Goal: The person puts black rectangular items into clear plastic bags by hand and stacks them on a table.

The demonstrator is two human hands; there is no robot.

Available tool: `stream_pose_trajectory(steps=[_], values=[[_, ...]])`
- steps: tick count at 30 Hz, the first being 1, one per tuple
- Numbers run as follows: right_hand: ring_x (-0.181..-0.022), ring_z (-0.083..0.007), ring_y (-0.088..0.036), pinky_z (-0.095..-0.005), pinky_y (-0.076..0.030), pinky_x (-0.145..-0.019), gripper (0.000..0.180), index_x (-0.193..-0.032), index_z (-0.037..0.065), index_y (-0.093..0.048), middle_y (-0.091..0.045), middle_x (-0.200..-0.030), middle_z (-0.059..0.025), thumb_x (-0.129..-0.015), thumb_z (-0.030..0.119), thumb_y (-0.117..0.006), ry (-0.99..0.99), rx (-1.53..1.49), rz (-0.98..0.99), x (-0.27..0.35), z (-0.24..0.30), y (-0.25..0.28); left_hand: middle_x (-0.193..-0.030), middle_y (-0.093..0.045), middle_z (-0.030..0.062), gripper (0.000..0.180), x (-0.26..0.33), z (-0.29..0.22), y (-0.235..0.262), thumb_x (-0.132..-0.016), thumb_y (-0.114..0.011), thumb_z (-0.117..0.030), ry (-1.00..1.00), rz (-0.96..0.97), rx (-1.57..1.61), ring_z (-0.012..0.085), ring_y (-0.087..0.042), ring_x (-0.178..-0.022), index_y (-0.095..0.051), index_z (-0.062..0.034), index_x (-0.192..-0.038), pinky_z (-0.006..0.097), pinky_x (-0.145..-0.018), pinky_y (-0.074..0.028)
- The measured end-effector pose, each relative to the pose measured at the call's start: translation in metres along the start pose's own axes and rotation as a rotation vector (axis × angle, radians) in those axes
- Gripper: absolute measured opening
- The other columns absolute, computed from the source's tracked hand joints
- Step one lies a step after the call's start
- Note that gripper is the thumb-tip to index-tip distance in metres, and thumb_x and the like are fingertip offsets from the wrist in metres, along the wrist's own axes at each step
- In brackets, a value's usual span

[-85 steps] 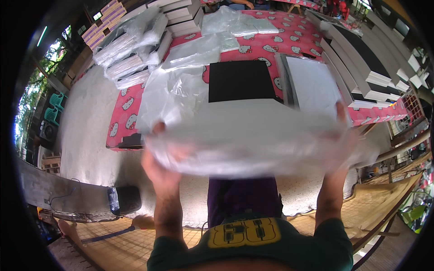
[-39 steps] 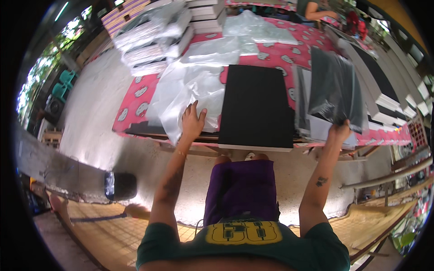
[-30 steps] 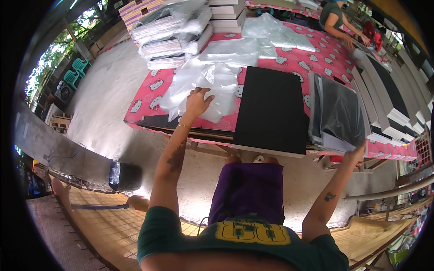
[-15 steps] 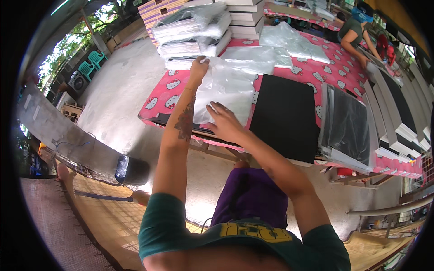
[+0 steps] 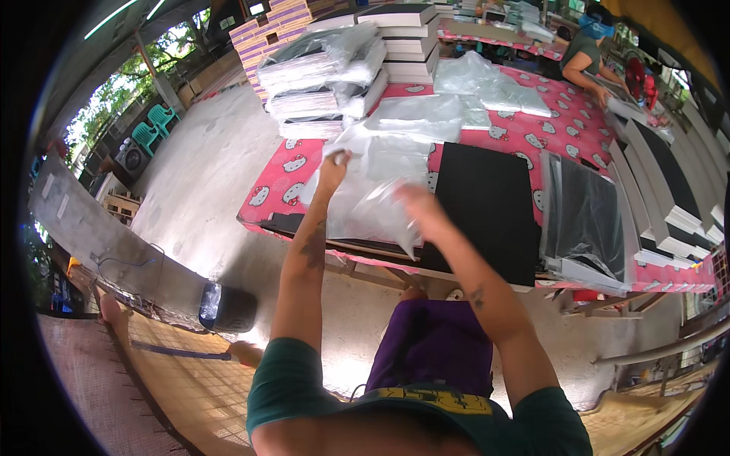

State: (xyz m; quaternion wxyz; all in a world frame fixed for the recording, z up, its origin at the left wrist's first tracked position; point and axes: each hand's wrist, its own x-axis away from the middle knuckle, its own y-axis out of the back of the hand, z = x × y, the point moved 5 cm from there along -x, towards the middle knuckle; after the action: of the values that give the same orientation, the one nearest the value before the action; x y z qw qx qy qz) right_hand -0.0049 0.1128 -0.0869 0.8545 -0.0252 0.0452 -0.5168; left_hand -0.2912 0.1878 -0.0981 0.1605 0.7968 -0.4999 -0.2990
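Observation:
A clear plastic bag (image 5: 376, 209) is partly lifted off a pile of similar bags near the table's front edge. My left hand (image 5: 334, 169) is closed in a pinch on the plastic at its left side. My right hand (image 5: 424, 213), smeared by motion, has the bag's right part raised between its fingers. Just right of the bags lies a large flat black board or book (image 5: 483, 216). Beyond it rests a black book in clear plastic (image 5: 584, 216). More folded clear plastic bags (image 5: 418, 115) lie behind my hands.
Plastic-wrapped book stacks (image 5: 323, 80) and bare thick books (image 5: 411, 45) stand at the back left of the pink patterned table (image 5: 258, 182). Thick books (image 5: 661, 178) line the right side. A co-worker (image 5: 589, 61) handles something at the far right. A dark bin (image 5: 226, 306) stands on the floor.
My left hand has drawn back toward me with the plastic. My right hand, open over the bags before, has moved right and lifted plastic. The view has shifted slightly.

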Motion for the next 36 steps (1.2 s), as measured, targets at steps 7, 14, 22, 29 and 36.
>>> stream_pose_trajectory(steps=[7, 14, 22, 29, 36], values=[[-0.096, -0.0234, -0.061, -0.0443, -0.050, -0.089, 0.032, -0.111, 0.007, -0.059, -0.063, -0.104, -0.0076, -0.093, 0.033, -0.055, 0.224, -0.939, -0.573, 0.063, 0.075, 0.205, -0.119, -0.060, 0.0170, 0.041, 0.079, -0.038, -0.033, -0.089, -0.058, -0.036, -0.418, 0.157, -0.604, 0.0331, -0.054, -0.115, -0.060, -0.0087, -0.120, 0.045, -0.095, -0.042], [-0.093, -0.0162, -0.064, -0.0338, -0.052, -0.082, 0.020, -0.106, 0.005, -0.063, -0.066, -0.103, -0.0057, -0.092, 0.020, -0.060, 0.174, -0.648, -0.140, 0.105, 0.069, 0.095, -0.087, -0.064, 0.0017, 0.029, 0.179, -0.260, -0.081, -0.090, -0.064, -0.021, -0.271, 0.503, 0.663, 0.0114, -0.058, -0.086, -0.063, 0.0005, -0.110, 0.027, -0.078, -0.048], [-0.116, -0.0271, -0.054, -0.0451, -0.040, -0.103, 0.040, -0.121, 0.001, -0.053, -0.058, -0.120, -0.0156, -0.097, 0.033, -0.049, 0.160, -0.959, -0.049, 0.146, 0.077, 0.120, -0.075, -0.056, -0.0013, 0.009, 0.182, -0.241, -0.086, -0.093, -0.057, -0.011, 0.024, 0.245, 1.081, 0.0054, -0.051, -0.071, -0.057, -0.0027, -0.091, 0.021, -0.067, -0.044], [-0.085, -0.0145, -0.058, -0.0318, -0.047, -0.081, 0.033, -0.123, 0.009, -0.053, -0.060, -0.103, -0.0065, -0.095, 0.027, -0.053, 0.284, -0.668, -0.058, 0.190, 0.117, 0.156, -0.098, -0.057, 0.0045, 0.014, 0.188, -0.201, -0.048, -0.086, -0.055, 0.004, -0.048, 0.330, 0.971, 0.0125, -0.056, -0.089, -0.052, -0.0068, -0.095, 0.027, -0.082, -0.045], [-0.081, -0.0205, -0.058, -0.0309, -0.045, -0.064, 0.026, -0.099, 0.006, -0.067, -0.055, -0.087, -0.0072, -0.087, 0.029, -0.065, 0.375, 0.866, 0.385, 0.204, 0.188, 0.083, -0.124, -0.052, 0.0203, 0.025, 0.224, -0.344, -0.071, -0.068, -0.064, 0.000, -1.180, 0.536, -0.066, 0.0367, -0.058, -0.099, -0.063, 0.0014, -0.093, 0.040, -0.086, -0.049]])
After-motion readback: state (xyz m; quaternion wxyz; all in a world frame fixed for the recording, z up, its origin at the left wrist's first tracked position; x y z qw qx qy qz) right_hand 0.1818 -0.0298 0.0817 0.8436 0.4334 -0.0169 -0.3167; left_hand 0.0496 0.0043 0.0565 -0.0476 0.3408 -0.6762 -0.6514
